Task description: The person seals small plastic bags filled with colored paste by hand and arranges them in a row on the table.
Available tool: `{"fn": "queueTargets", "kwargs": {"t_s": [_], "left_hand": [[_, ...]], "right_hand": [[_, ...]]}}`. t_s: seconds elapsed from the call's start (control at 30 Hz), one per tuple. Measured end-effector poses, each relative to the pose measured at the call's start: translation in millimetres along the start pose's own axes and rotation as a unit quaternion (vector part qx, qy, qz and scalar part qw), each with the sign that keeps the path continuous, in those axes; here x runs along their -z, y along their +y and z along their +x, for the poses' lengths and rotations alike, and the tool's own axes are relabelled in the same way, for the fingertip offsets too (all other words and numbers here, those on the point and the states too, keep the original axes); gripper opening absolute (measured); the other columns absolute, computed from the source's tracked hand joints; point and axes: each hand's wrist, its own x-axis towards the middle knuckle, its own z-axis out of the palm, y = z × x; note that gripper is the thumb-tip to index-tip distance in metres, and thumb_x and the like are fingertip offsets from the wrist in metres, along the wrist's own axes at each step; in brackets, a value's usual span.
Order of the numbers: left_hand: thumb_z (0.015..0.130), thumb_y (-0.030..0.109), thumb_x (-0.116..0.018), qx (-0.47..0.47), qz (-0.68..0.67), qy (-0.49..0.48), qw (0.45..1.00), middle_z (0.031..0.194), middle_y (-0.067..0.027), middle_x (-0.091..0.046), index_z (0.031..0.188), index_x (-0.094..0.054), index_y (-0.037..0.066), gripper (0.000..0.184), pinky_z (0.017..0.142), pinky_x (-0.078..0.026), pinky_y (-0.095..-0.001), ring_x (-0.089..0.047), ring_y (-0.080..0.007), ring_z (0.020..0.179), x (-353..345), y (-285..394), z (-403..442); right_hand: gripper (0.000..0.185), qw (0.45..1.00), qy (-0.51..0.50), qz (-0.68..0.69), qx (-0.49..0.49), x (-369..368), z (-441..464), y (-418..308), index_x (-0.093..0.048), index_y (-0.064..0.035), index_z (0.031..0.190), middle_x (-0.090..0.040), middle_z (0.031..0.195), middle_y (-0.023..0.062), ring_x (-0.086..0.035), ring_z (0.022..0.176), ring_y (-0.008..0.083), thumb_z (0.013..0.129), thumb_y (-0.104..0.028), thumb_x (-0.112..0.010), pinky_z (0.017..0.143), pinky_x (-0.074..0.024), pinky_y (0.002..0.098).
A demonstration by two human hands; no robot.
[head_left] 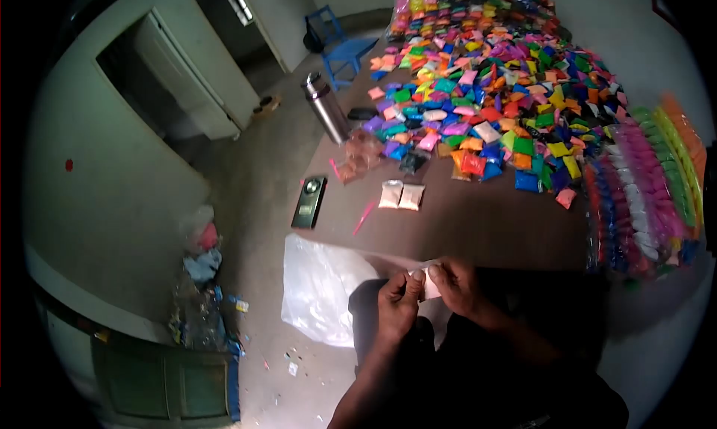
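Note:
At the table's near edge, above the lap, my left hand (399, 302) and my right hand (457, 285) pinch a small pale pink packet (430, 285) between them, thumbs on top. Beyond the hands, two similar pale packets (401, 196) lie side by side on the brown table (463, 231). A thin pink strip (364, 217) rests to their left. Beside my left hand, a clear plastic bag (317, 291) hangs over the table's edge.
Many small colourful packets (478, 107) cover the table's far part. Bundled long packs (642, 190) lie at the right. A dark phone (308, 202) and a steel flask (326, 109) stand along the left side. A blue chair (346, 51) is behind.

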Motion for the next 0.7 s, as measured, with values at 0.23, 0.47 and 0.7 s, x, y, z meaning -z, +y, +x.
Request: {"fn": "queueTargets", "kwargs": {"t_s": [0.23, 0.47, 0.7], "left_hand": [[0.104, 0.028, -0.067, -0.067, 0.074, -0.026, 0.995, 0.075, 0.0018, -0.058, 0.085, -0.06, 0.003, 0.033, 0.061, -0.04, -0.0234, -0.049, -0.0057, 0.069, -33.0, 3.4, 53.8], [0.105, 0.029, -0.065, -0.085, 0.085, -0.043, 0.992, 0.088, 0.0016, -0.065, 0.108, -0.066, -0.002, 0.031, 0.069, -0.044, -0.0224, -0.054, -0.0064, 0.078, -55.3, -20.2, 101.7], [0.106, 0.03, -0.063, -0.018, 0.136, -0.01, 0.99, 0.084, -0.0005, -0.064, 0.106, -0.067, -0.002, 0.032, 0.065, -0.045, -0.0251, -0.056, -0.0082, 0.075, -55.0, -30.1, 121.3]], "right_hand": [[0.031, 0.997, 0.029, -0.07, 0.003, 37.2, 37.6, 13.4, -0.056, 0.0018, 0.081, -0.056, 0.069, 0.0194, -0.055, 0.06, 0.0275, 0.101, -0.021, -0.064, 0.058, -0.0441, 0.0411], [0.024, 0.998, 0.016, -0.053, -0.022, 65.2, 69.3, 46.0, -0.063, 0.0014, 0.092, -0.063, 0.077, 0.0197, -0.062, 0.067, 0.03, 0.102, -0.021, -0.062, 0.064, -0.0488, 0.041], [0.029, 0.994, -0.044, -0.048, -0.089, 64.4, 97.3, 75.3, -0.063, 0.0013, 0.087, -0.064, 0.073, 0.0132, -0.061, 0.066, 0.0187, 0.104, -0.023, -0.062, 0.061, -0.0484, 0.0369]]}}
